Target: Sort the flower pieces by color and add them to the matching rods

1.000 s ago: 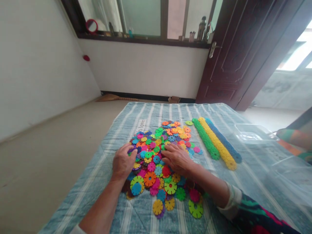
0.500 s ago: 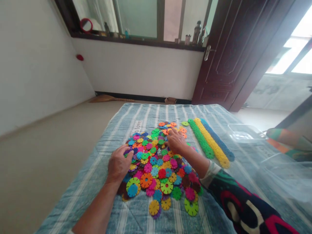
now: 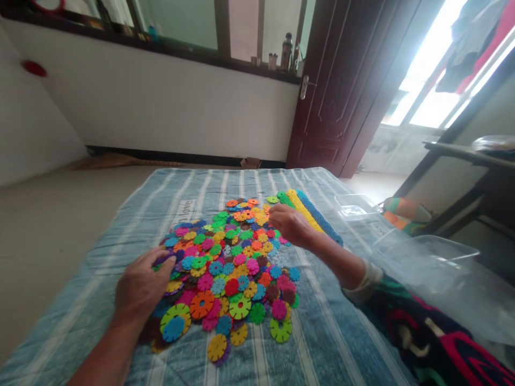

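Observation:
A wide pile of multicoloured notched plastic discs (image 3: pixel 217 268) lies on the striped bedspread. At the pile's left edge is my left hand (image 3: pixel 140 284), its thumb and fingers bent around a purple disc (image 3: pixel 163 259). My right hand (image 3: pixel 292 225) hovers or rests by the pile's far right side, fingers curled in; whatever they pinch is hidden. Orange and yellow discs (image 3: pixel 260 217) lie just left of those fingers. Beyond this hand are long rows of discs: green (image 3: pixel 285 200), yellow (image 3: pixel 303 208) and blue (image 3: pixel 322 221). The forearm and hand cover part of the green row.
To the right stand a small clear plastic box (image 3: pixel 356 209) and a larger clear container (image 3: pixel 430 249). An orange and green object (image 3: pixel 406 212) lies beside the small box. The bedspread (image 3: pixel 209 185) ends in front of a white wall and a brown door (image 3: pixel 322 107).
The view has swung to the right. My right hand has moved right across the pile's far end toward the rows, fingers now more curled. My left hand stays at the pile's left edge.

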### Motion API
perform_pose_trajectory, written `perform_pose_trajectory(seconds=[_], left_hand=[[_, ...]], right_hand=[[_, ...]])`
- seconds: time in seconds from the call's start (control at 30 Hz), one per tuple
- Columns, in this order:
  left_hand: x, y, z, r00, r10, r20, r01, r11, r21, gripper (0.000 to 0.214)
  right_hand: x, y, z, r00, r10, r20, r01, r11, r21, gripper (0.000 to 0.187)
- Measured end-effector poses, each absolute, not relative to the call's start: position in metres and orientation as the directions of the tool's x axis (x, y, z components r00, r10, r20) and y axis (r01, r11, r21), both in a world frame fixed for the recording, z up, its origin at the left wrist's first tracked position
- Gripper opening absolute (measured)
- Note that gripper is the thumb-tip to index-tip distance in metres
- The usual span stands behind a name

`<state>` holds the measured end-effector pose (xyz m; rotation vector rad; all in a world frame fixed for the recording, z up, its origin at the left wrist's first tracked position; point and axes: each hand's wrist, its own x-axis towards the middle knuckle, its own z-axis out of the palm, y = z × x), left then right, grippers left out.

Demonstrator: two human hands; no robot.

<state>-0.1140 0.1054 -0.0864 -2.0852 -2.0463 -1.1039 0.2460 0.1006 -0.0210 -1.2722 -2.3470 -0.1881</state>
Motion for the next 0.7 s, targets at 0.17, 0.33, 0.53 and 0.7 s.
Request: perform_pose_trajectory(seconds=[0.17,0.33,0.53,0.7], left_hand=[[-0.11,0.105,-0.082,-0.169,0.911,0.377,0.871,-0.042,0.49,0.034],[-0.112,0.109,-0.086,-0.197,0.886,0.421,0.852,-0.058,0.521,0.029],[-0.116,0.112,-0.092,-0.18,0.863,0.472,0.856,-0.099,0.507,0.024],[-0.113,0.108,-0.088,-0.182,0.883,0.432,0.85,-0.08,0.521,0.027]], right_hand=[[0.354,0.056,0.001,-0.278,0.893,0.354,0.916,0.358,-0.182,0.026],[0.406,0.028,-0.001,-0.115,0.993,0.011,0.993,0.115,-0.002,0.026],[0.409,0.029,-0.016,-0.072,0.988,-0.138,0.993,0.084,0.088,0.028],[0.408,0.032,-0.02,-0.058,0.99,-0.13,0.998,0.062,0.029,0.029]])
